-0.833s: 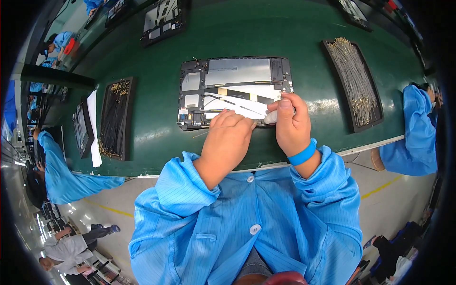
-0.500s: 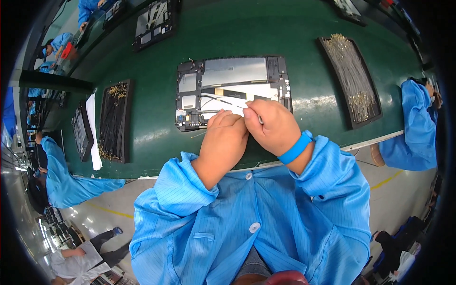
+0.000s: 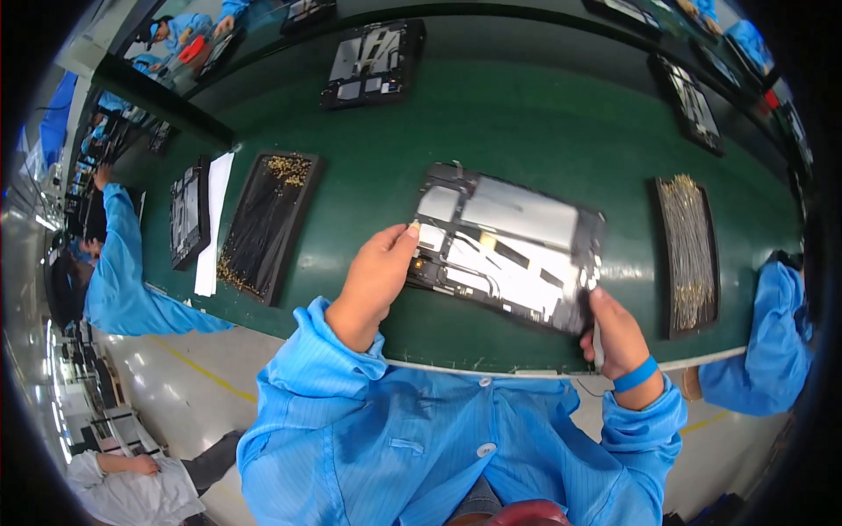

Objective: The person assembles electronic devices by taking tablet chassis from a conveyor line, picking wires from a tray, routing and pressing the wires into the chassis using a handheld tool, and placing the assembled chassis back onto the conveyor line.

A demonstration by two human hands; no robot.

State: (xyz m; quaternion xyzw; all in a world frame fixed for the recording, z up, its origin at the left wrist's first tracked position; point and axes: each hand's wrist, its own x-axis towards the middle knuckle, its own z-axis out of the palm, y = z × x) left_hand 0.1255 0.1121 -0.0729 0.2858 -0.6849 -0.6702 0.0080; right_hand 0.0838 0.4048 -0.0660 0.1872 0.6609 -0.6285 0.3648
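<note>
An opened tablet [image 3: 526, 211], with silver and white panels in a black frame and small circuit parts, is tilted in front of me above the green bench. My left hand [image 3: 375, 273] is closed on its left edge, thumb on top. At the lower right corner, my right hand [image 3: 621, 337] grips the tablet between thumb and fingers. A slim pale tool [image 3: 598, 345] also sticks down from my right hand; its tip is out of sight. Black cables curve across the tablet's lower left part.
On the left stands a black tray [image 3: 294, 230] of dark cables with gold ends, beside white paper [image 3: 213, 230] and another tablet [image 3: 189, 213]. A tray of grey cables [image 3: 689, 254] lies right. More tablets [image 3: 373, 63] sit at the back. Co-workers in blue sleeves [image 3: 756, 342] flank me.
Both hands have moved apart, from close together over the tablet's lower edge to its two ends. The tablet has turned clockwise, its right end nearer me. My view has shifted too.
</note>
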